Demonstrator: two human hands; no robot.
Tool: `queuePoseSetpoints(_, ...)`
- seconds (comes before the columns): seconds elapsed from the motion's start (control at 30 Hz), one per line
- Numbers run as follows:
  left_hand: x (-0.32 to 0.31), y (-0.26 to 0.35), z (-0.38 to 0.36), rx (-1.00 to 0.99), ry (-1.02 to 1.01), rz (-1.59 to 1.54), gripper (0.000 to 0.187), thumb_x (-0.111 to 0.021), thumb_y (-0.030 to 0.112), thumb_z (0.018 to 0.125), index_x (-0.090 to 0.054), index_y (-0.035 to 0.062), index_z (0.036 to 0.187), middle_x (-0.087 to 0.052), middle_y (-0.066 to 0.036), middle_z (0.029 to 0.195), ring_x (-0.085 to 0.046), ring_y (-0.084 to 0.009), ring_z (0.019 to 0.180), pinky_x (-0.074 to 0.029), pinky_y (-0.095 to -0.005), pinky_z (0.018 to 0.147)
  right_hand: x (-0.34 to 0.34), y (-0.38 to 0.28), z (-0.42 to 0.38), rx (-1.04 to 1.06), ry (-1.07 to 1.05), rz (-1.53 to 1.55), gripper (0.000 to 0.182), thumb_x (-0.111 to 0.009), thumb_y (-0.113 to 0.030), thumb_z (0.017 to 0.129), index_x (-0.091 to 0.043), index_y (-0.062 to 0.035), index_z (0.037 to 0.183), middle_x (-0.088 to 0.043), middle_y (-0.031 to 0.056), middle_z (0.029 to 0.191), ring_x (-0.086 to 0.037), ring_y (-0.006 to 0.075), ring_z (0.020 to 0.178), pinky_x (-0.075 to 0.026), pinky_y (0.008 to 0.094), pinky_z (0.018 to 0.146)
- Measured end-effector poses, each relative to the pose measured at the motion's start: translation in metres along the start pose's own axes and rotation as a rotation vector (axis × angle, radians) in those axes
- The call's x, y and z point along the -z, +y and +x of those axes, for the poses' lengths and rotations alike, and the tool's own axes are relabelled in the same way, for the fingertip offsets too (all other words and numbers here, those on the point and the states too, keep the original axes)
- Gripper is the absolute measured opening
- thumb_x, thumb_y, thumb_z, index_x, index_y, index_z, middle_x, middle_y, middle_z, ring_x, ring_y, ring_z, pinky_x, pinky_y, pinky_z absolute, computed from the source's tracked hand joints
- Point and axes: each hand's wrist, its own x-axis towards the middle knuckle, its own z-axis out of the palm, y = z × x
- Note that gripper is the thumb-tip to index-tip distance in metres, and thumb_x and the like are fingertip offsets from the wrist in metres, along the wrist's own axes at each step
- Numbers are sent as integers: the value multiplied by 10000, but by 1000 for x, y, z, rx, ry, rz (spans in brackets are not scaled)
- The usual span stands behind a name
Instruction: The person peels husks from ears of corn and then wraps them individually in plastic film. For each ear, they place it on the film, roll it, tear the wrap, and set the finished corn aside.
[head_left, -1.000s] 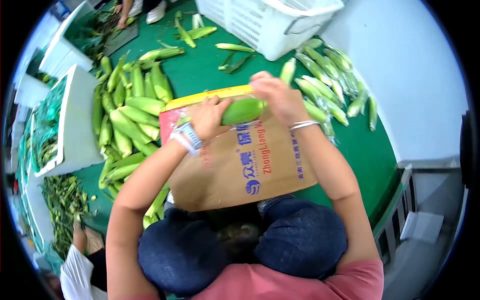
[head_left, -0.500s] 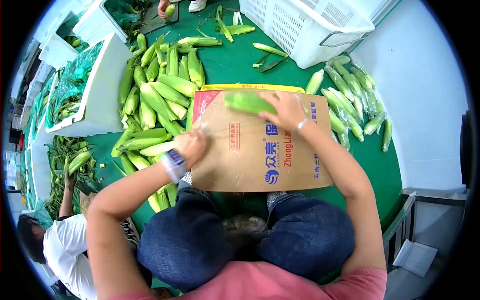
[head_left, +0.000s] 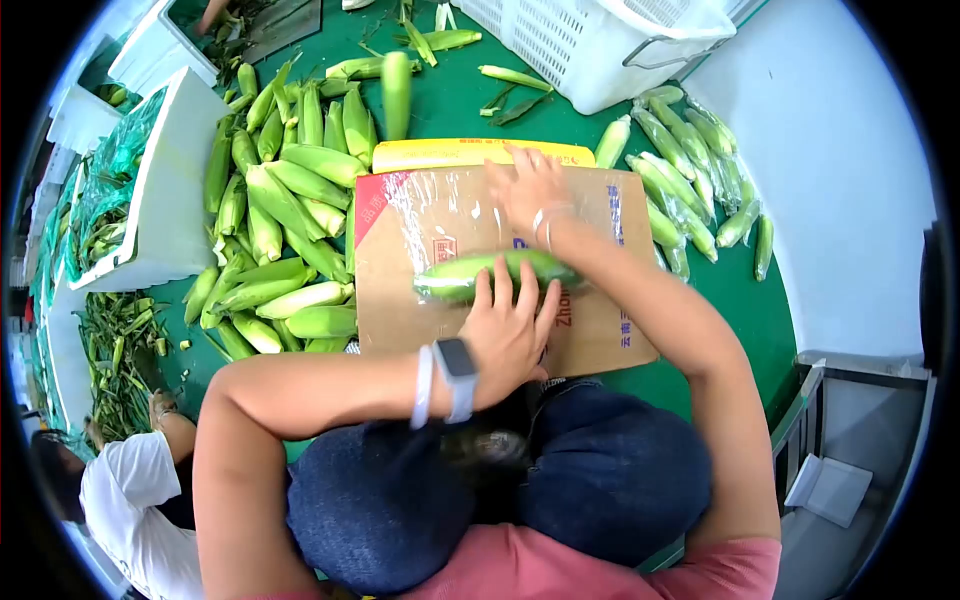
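Observation:
An ear of corn point(head_left: 450, 278) in clear plastic film lies across a flat cardboard box point(head_left: 400, 325) in front of my knees. My left hand point(head_left: 505, 335), with a watch at its wrist, rests its spread fingers on top of that corn. Further up the box, my right hand point(head_left: 530, 190) is flat with fingers apart, touching the clear film point(head_left: 450, 205) that covers the upper part of the box. A yellow packet point(head_left: 430, 153) with red print sits along the box's far edge.
Unwrapped corn point(head_left: 285, 200) is heaped to the left. Film-wrapped corn point(head_left: 690, 180) lies at the right, below a white plastic crate point(head_left: 590, 60). One slightly blurred ear point(head_left: 397, 95) appears upright beyond the box. A person in white point(head_left: 140, 490) sits at the lower left beside stripped husks point(head_left: 115, 340).
The corn in my right hand is now lower on the box, under my left hand. My left hand has moved right; my right hand is on the film. An upright ear has appeared beyond the box.

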Motion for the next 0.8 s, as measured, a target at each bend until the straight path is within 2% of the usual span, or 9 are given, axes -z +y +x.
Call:
queuePoseSetpoints(0.1, -38, -27, 46, 171, -6, 157, 942, -797, 505, 473, -449, 24, 1204, -449, -212, 1185, -434, -377, 1105, -345, -516, 921, 22, 24, 55, -206, -144, 83, 395, -560, -267, 838, -528, -99, 1193, -550, 171, 1139, -541, 305, 1027, -426, 419, 872)
queuePoseSetpoints(0.17, -29, -68, 86, 200, -227, -126, 881, -814, 441, 486, -475, 40, 1194, -487, -197, 1167, -488, -353, 1067, -400, -485, 879, 29, 46, 68, -331, -340, 209, 362, -653, -257, 779, -608, -30, 1057, -640, 182, 935, -627, 288, 873, -489, 388, 778)
queuePoseSetpoints(0.3, -43, -95, 102, 107, -201, -346, 763, -814, 337, 498, -522, 49, 1142, -552, -178, 1091, -550, -328, 988, -451, -443, 829, 25, 60, 63, -225, -758, 191, 281, -716, -178, 697, -655, 21, 886, -638, 216, 923, -634, 312, 870, -511, 365, 757)
queuePoseSetpoints(0.47, -31, -68, 11, -414, -780, -369, 583, -763, 274, 507, -611, 29, 1014, -622, -191, 947, -592, -331, 888, -470, -411, 810, -1, 62, 36, -263, -461, 288, 259, -685, -177, 724, -617, 18, 880, -642, 185, 846, -623, 293, 850, -490, 365, 773)
queuePoseSetpoints(0.57, -17, -90, -36, -484, -1719, -536, 732, -766, 329, 588, -518, -6, 1189, -606, -212, 1037, -593, -304, 939, -458, -391, 832, -17, 64, 7, -213, -264, 457, 324, -674, -198, 738, -553, 0, 965, -600, 154, 948, -579, 293, 906, -461, 349, 822)
queuePoseSetpoints(0.63, -12, -144, -71, -227, -1483, -1060, 773, -735, 348, 659, -426, -19, 1265, -580, -211, 1092, -592, -305, 940, -463, -385, 834, 1, 57, -24, -104, -164, 572, 448, -664, -217, 753, -488, -10, 1109, -528, 162, 1068, -534, 302, 971, -425, 347, 876)
queuePoseSetpoints(0.7, 2, -160, -98, 451, -1507, -1981, 671, -676, 332, 738, -413, 17, 1269, -539, -199, 1149, -602, -278, 891, -514, -389, 759, 6, 45, -55, 24, -21, 502, 514, -669, -257, 766, -476, -4, 1169, -488, 197, 1166, -516, 314, 1041, -402, 364, 922)
queuePoseSetpoints(0.77, 25, -143, -100, 734, -701, -2225, 609, -652, 346, 761, -438, 26, 1234, -566, -193, 1090, -604, -273, 866, -526, -391, 724, 18, 4, -74, 182, -42, 667, 580, -659, -306, 793, -434, 10, 1224, -481, 213, 1203, -480, 318, 1121, -362, 379, 978)
queuePoseSetpoints(0.8, 37, -127, -82, 688, -418, -2145, 574, -639, 341, 775, -447, 29, 1217, -572, -192, 1076, -604, -271, 863, -526, -391, 725, 35, -25, -75, 174, -152, 912, 577, -675, -330, 784, -457, 16, 1193, -494, 203, 1201, -494, 297, 1104, -385, 375, 952)
